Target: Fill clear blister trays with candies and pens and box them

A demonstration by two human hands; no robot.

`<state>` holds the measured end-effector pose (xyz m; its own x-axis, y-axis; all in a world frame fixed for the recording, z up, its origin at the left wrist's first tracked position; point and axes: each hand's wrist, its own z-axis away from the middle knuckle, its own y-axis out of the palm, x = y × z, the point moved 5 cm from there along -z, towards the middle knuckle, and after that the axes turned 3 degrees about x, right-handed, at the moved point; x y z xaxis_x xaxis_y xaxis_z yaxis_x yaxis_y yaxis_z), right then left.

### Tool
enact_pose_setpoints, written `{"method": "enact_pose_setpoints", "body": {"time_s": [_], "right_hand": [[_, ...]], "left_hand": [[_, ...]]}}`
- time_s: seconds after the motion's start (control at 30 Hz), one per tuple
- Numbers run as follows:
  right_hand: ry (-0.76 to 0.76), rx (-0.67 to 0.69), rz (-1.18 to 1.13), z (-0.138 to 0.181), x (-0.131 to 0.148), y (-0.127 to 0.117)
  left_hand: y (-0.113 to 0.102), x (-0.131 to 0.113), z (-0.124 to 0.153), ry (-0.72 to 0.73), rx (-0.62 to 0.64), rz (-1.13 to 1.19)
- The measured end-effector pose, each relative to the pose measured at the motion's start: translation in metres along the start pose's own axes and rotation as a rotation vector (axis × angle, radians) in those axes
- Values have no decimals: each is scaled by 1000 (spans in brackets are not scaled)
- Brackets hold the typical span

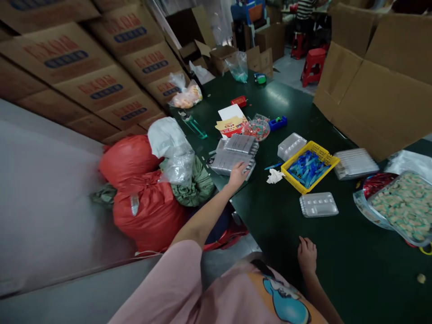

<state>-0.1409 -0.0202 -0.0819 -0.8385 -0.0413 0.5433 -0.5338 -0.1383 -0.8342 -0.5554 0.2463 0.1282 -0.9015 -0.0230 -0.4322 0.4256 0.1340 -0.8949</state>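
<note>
My left hand (238, 174) reaches out to stacked clear plastic trays (229, 162) at the table's left edge, its fingers closed over the near right corner. Nearer to me, my right hand (307, 254) rests on the dark green tabletop, holding nothing, with its fingers loosely bent and a little apart. Just beyond it lies a clear blister tray (318, 204). A yellow basket (293, 182) holds many blue plastic pieces (308, 168). Another clear tray (291, 146) stands behind the basket, and a further stack of clear trays (357, 164) is to its right.
A crumpled tissue (275, 176) and a blue tape dispenser (278, 123) lie mid-table. At right are a bag of pale green-and-cream pieces (405, 204) and a large open carton (381, 85). Red sacks (148, 211) and stacked cartons (101, 85) line the left side.
</note>
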Motion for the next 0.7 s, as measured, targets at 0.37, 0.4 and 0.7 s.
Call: {"method": "enact_pose_setpoints", "body": {"time_s": [0.37, 0.4, 0.7], "right_hand": [[-134, -125, 139, 5, -1, 0], [-115, -133, 159, 6, -1, 1], [488, -394, 331, -6, 36, 14]], "left_hand": [[-19, 39, -119, 40, 208, -287], [-12, 43, -135, 46, 249, -310], [67, 61, -236, 156, 579, -413]]}}
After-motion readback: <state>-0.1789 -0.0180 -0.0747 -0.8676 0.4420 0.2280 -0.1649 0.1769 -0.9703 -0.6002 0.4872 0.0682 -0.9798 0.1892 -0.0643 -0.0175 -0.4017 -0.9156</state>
